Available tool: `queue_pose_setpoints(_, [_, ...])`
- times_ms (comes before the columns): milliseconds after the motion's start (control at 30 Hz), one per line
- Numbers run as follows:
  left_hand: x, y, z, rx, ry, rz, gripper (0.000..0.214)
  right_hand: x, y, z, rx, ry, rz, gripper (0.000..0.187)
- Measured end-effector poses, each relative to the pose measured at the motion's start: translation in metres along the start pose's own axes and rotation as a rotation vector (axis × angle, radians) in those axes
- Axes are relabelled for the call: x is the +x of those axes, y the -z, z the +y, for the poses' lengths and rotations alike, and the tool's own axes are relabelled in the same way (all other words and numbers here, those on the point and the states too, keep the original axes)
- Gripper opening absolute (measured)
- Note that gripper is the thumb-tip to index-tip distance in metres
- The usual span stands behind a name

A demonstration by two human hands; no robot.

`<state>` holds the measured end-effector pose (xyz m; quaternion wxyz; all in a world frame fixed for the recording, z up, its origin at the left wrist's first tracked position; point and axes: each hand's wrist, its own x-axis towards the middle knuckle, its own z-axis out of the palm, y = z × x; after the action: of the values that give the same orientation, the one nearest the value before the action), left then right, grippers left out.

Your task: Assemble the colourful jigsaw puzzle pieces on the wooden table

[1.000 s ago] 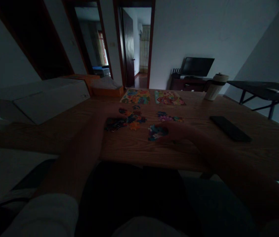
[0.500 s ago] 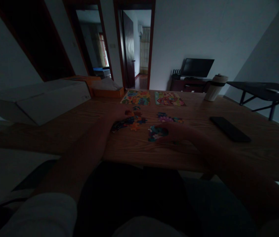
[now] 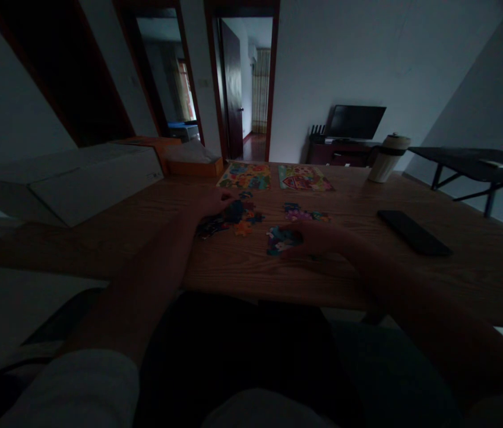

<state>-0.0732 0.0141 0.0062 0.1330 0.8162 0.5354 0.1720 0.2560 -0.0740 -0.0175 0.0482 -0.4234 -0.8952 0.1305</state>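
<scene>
The light is dim. My left hand (image 3: 210, 203) is bent over the left side of a heap of loose jigsaw puzzle pieces (image 3: 242, 228), fingers curled together; what is between them, if anything, is too dark to make out. Dark pieces (image 3: 212, 226) lie under its wrist side. My right hand (image 3: 316, 238) rests on the table with thumb and fingers around a teal joined section of puzzle (image 3: 275, 242). Just beyond that hand lies another group of pieces with a pink-purple patch (image 3: 296, 214).
Two colourful picture sheets (image 3: 249, 176) (image 3: 305, 178) lie along the table's far edge. A white box (image 3: 95, 178) and an orange tissue box (image 3: 195, 168) stand at left. To the right are a black phone-like slab (image 3: 413, 232) and a pale tumbler (image 3: 387, 160).
My left hand has shifted slightly and its fingers show more clearly above the heap. The dark pieces below it have slid a little left. My right hand stays nearly in place.
</scene>
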Motion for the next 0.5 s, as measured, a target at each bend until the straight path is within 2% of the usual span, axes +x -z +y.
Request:
queue_pose_setpoints(100, [0.0013, -0.0021, -0.0010, 0.011, -0.013, 0.040, 0.029, -0.0002, -0.0005, 0.0003, 0.015, 0.006, 0.007, 0.081])
queue_pose_setpoints(300, [0.0048, -0.0065, -0.0039, -0.020, -0.106, 0.013, 0.033, 0.0008, 0.0002, -0.0008, -0.016, -0.006, -0.007, 0.082])
queue_pose_setpoints(500, [0.0059, -0.0082, -0.0038, -0.017, -0.123, 0.032, 0.037, -0.0019, 0.0031, -0.0077, 0.006, -0.034, -0.040, 0.077])
